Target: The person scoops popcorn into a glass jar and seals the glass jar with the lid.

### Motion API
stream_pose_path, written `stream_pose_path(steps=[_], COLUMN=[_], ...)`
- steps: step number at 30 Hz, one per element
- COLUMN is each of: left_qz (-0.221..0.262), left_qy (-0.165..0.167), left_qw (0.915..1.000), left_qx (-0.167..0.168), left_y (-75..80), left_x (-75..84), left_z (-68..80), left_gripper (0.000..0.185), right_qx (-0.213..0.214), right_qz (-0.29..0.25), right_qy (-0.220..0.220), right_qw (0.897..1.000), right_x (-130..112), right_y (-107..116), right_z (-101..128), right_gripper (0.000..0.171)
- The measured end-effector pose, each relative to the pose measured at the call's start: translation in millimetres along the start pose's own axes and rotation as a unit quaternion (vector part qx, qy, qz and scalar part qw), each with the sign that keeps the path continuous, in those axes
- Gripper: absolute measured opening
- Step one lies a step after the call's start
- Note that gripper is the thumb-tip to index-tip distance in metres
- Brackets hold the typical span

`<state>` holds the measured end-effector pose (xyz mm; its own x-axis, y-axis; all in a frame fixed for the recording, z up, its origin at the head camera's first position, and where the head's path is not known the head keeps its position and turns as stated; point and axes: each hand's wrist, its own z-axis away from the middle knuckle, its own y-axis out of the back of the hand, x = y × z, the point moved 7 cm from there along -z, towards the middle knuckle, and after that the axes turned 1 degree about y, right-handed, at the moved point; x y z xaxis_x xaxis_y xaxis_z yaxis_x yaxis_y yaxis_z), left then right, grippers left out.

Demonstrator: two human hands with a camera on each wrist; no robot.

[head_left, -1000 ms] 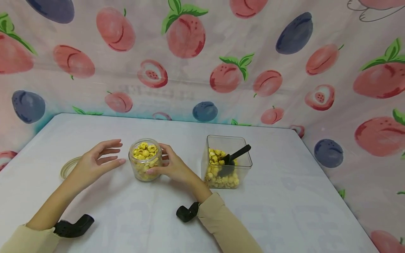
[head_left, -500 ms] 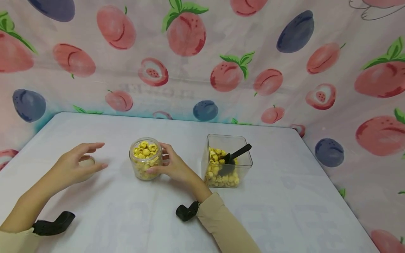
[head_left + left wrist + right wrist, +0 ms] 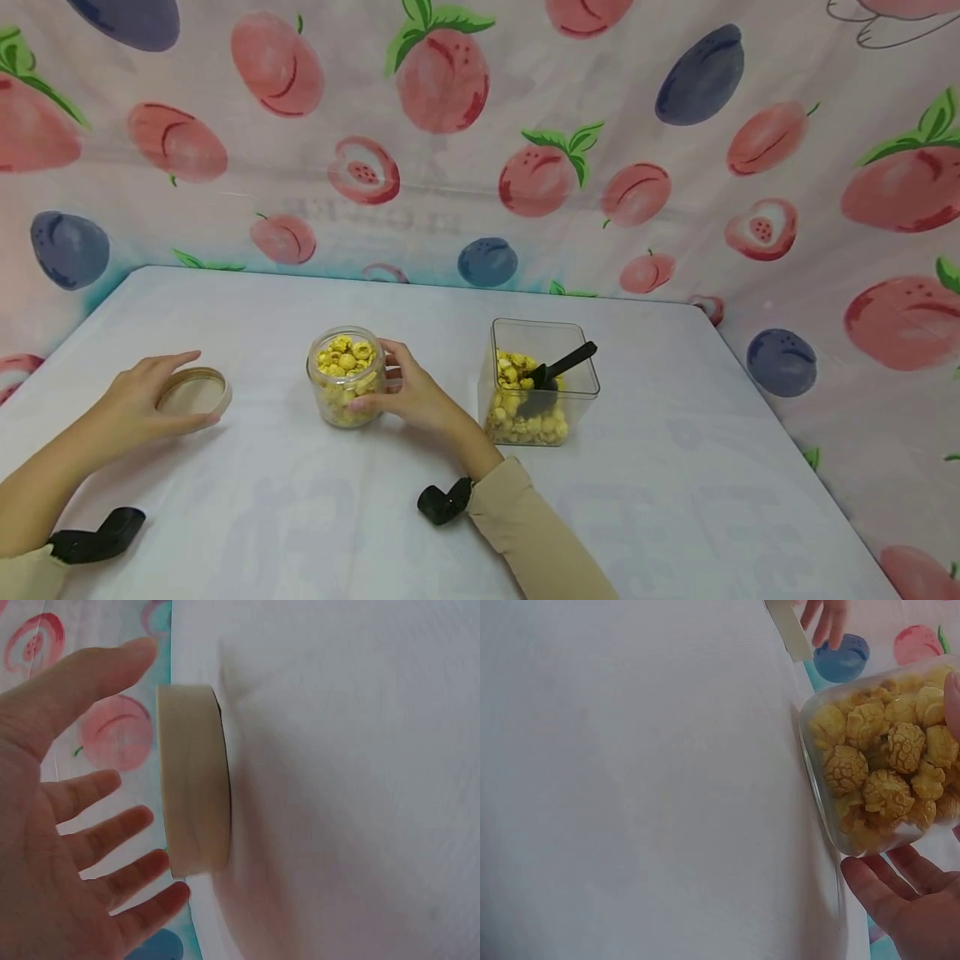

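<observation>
In the head view a round pale lid (image 3: 197, 398) lies at the left of the table, its hollow inside showing. My left hand (image 3: 138, 412) is spread around its left side, thumb at the front. The left wrist view has the lid (image 3: 196, 780) side-on, with the fingers and thumb of the hand (image 3: 52, 817) extended towards it; whether they touch it I cannot tell. My right hand (image 3: 411, 393) grips the right side of an uncapped clear jar (image 3: 324, 403) full of yellow popcorn. Up close, the jar's wall (image 3: 826, 817) has fingertips under and beside it.
Right of the jar stands a square clear tub (image 3: 528, 337) partly filled with popcorn. A black scoop (image 3: 568, 361) leans in it, handle up to the right. A fruit-patterned cloth (image 3: 420, 208) hangs behind the white table (image 3: 675, 467).
My left hand has moved left and slightly down, away from the jar to the lid. My right hand and the jar have kept their place.
</observation>
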<state>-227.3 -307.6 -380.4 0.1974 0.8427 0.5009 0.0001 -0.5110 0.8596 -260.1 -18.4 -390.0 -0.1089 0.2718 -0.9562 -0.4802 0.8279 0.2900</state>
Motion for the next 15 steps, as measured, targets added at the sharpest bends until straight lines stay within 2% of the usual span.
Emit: stream_pose_path(steps=[4, 6, 15], left_qz=[-0.021, -0.023, -0.024], left_qy=[0.027, 0.033, 0.013], left_qw=[0.999, 0.9986, 0.9992], left_qx=[-0.03, -0.034, -0.03], left_y=[-3.0, -3.8, -3.6], left_x=[-13.5, -19.9, -30.3], left_z=[1.5, 2.6, 4.0], left_gripper=[0.101, 0.102, 0.094], right_qx=[-0.001, -0.001, -0.001], right_qz=[-0.001, -0.001, -0.003], right_qy=[-0.002, -0.004, -0.01], right_qw=[1.0, 1.0, 1.0], right_x=[1, 2, 2], right_y=[0, 0, -1], right_z=[-1, -2, -2], right_gripper=[0.078, 0.078, 0.078])
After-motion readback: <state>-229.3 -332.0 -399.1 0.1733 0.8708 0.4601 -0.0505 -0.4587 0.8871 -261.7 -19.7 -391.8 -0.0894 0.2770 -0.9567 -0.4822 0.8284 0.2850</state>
